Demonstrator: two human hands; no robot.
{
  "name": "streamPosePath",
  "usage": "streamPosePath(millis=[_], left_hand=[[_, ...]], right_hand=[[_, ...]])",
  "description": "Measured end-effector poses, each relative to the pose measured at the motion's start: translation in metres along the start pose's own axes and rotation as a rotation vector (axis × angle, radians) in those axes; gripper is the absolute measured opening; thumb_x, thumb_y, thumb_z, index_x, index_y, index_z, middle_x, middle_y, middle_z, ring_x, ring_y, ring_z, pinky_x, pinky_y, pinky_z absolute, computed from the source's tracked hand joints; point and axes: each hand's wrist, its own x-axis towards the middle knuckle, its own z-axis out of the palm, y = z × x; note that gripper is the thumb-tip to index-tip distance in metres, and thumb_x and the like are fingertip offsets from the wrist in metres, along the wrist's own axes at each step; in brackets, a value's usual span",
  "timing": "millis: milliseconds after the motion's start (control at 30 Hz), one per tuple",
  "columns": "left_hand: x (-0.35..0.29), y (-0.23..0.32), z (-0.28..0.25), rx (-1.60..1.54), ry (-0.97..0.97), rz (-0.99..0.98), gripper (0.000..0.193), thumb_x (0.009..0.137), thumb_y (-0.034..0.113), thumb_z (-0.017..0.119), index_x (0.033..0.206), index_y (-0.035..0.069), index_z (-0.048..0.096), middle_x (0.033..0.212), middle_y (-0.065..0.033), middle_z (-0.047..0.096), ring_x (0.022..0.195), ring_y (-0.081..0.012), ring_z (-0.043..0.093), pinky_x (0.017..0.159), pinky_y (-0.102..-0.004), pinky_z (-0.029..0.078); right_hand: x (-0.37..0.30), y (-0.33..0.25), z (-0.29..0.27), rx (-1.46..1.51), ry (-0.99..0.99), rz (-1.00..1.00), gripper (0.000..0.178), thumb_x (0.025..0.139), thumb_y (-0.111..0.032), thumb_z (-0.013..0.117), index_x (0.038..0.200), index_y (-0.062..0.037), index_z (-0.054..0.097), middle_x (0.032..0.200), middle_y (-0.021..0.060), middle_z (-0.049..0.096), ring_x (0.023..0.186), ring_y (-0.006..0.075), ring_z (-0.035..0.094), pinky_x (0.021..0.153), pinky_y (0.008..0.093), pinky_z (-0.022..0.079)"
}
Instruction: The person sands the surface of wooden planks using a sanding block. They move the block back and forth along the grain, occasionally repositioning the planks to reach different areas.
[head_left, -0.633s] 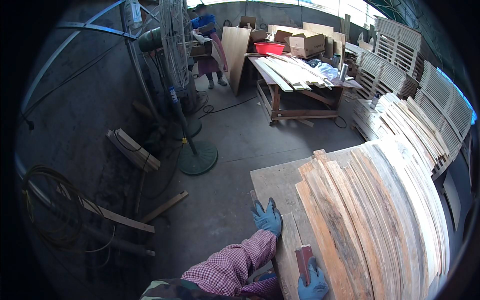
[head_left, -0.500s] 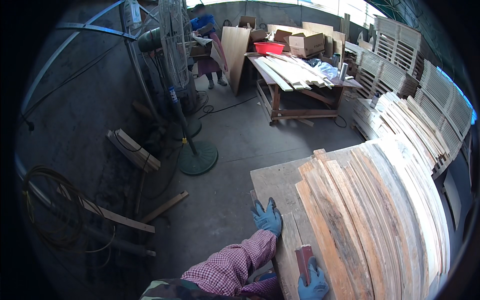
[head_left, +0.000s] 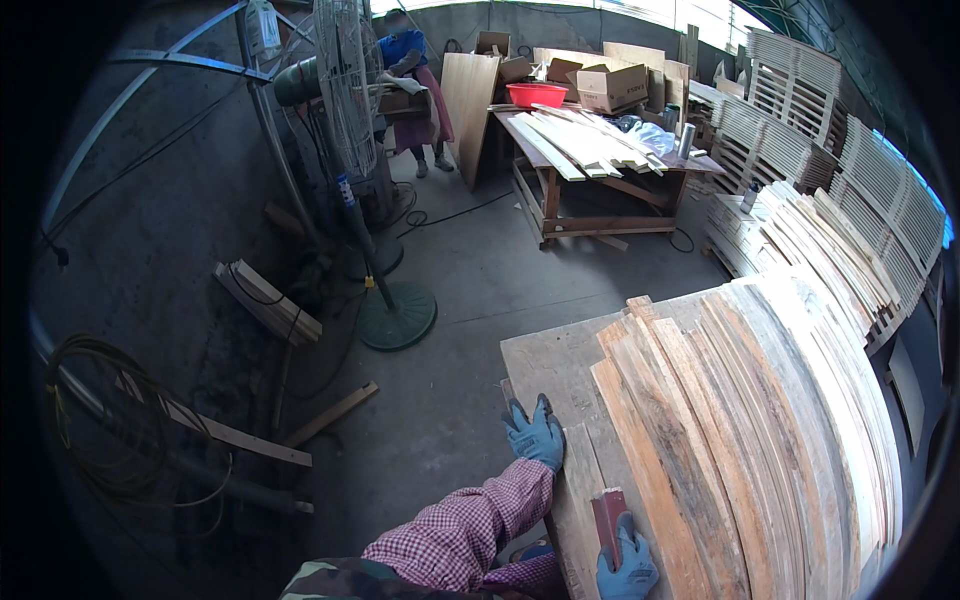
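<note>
My left hand [head_left: 536, 434], in a blue-grey glove, rests at the left edge of a wooden worktop [head_left: 560, 352] with its fingers spread. Beside it a narrow wooden board [head_left: 578, 490] runs along that edge toward me. My right hand [head_left: 628, 568], gloved alike, is closed around a dark red sanding block [head_left: 608, 515] over the board's near part. To the right of both hands lie many long planks [head_left: 700, 430], side by side, some with dark streaks in the grain. What lies under my right palm is hidden.
A pedestal fan's round base [head_left: 397, 316] stands on the floor to the left, near loose wood strips [head_left: 268, 300] and a coiled hose [head_left: 105, 420]. Ahead, a table [head_left: 548, 205] bears pale slats, a red basin [head_left: 537, 95] and cartons. Another person [head_left: 405, 60] stands beyond the fan.
My hands, the sanding block and the planks look practically unmoved. In the background the other person has shifted slightly, and the cloth-like item in their hands hangs differently.
</note>
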Motion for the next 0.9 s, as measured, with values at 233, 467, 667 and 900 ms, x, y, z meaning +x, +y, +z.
streamPosePath(millis=[233, 467, 667, 900], left_hand=[[0.0009, -0.0009, 0.0021, 0.004, -0.004, -0.007, 0.052, 0.093, 0.036, 0.050, 0.144, 0.029, 0.048, 0.158, -0.0276, 0.018, 0.140, -0.0563, 0.020, 0.114, -0.0612, 0.022], [0.0003, 0.0003, -0.0012, -0.006, -0.024, -0.025, 0.052, 0.093, 0.037, 0.050, 0.145, 0.029, 0.047, 0.158, -0.0266, 0.018, 0.141, -0.0555, 0.019, 0.115, -0.0604, 0.022], [0.0006, 0.0025, -0.0029, 0.007, -0.047, -0.034, 0.053, 0.093, 0.037, 0.049, 0.146, 0.030, 0.046, 0.159, -0.0260, 0.017, 0.141, -0.0556, 0.018, 0.115, -0.0604, 0.021], [0.0002, 0.0012, -0.0020, 0.012, -0.028, -0.017, 0.053, 0.093, 0.036, 0.049, 0.145, 0.029, 0.046, 0.158, -0.0266, 0.017, 0.141, -0.0558, 0.018, 0.115, -0.0609, 0.022]], right_hand=[[0.0005, 0.0003, 0.0007, 0.003, 0.017, -0.006, 0.060, 0.084, -0.029, 0.070, 0.141, -0.0255, 0.053, 0.121, 0.0155, 0.061, 0.099, 0.0351, 0.064, 0.082, 0.0445, 0.053], [-0.0006, 0.0045, 0.0042, 0.004, 0.035, -0.030, 0.059, 0.084, -0.029, 0.070, 0.140, -0.0254, 0.054, 0.120, 0.0144, 0.061, 0.098, 0.0345, 0.064, 0.081, 0.0445, 0.053], [-0.0004, 0.0040, 0.0040, -0.012, 0.031, -0.022, 0.060, 0.083, -0.029, 0.070, 0.141, -0.0261, 0.054, 0.120, 0.0136, 0.061, 0.098, 0.0338, 0.064, 0.080, 0.0447, 0.053], [0.0003, 0.0022, 0.0025, -0.012, 0.027, -0.026, 0.062, 0.084, -0.029, 0.070, 0.142, -0.0265, 0.052, 0.120, 0.0139, 0.061, 0.097, 0.0341, 0.064, 0.080, 0.0449, 0.053]])
